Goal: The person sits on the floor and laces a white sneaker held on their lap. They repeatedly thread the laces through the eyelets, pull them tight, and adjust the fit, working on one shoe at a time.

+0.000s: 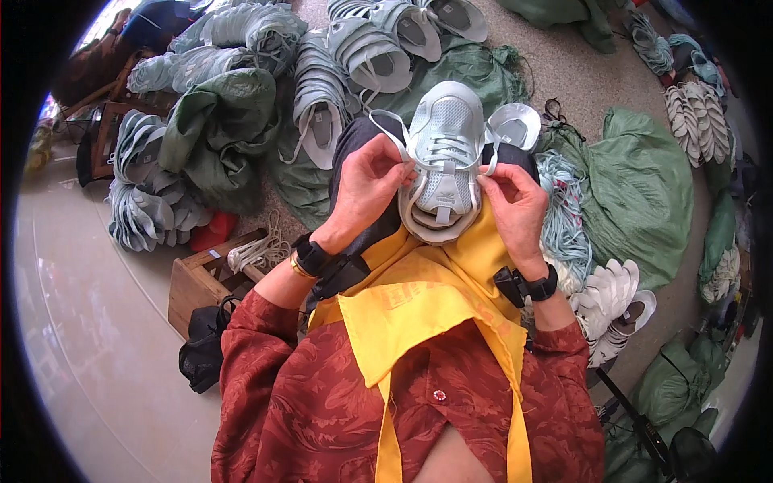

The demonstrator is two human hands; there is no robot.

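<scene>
A pale blue-grey sneaker upper (445, 113) rests on my lap, toe pointing away from me. Light shoelace (442, 153) crosses its front in several rows. At the upper's left side my left hand (362, 189) is closed, thumb and fingertips pinching one side of the lace, which arcs up in a loop. My right hand (517, 211) pinches the lace on the other side, close to the upper's right edge. A yellow apron (419, 310) covers my lap beneath. The lace tips are too small to make out.
Stacks of pale blue uppers (258, 32) lie ahead and to the left, with green sacks (644, 193) around. Bundled light-blue laces (566, 209) and white uppers (608, 298) are on my right. A wooden stool (197, 286) with white cord (262, 251) stands at left.
</scene>
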